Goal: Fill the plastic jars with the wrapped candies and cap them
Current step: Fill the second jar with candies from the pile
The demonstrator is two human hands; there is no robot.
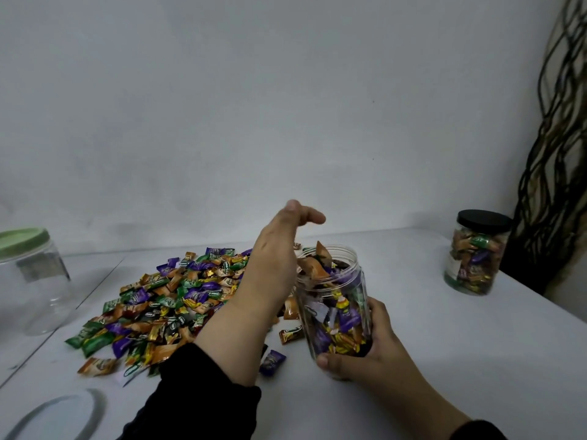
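The right hand grips the clear, uncapped plastic jar of wrapped candies on the white desk; the left hand hovers open-fingered beside its mouth, holding nothing.

Uncapped clear jar stands upright, nearly full, beside candy pile.

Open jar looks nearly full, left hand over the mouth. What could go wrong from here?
1. Candies heap above the rim of the open jar; more from the left hand may spill onto the table.
2. The overfill could block capping.
3. The right hand grips only the base, so a push on top might tip it.
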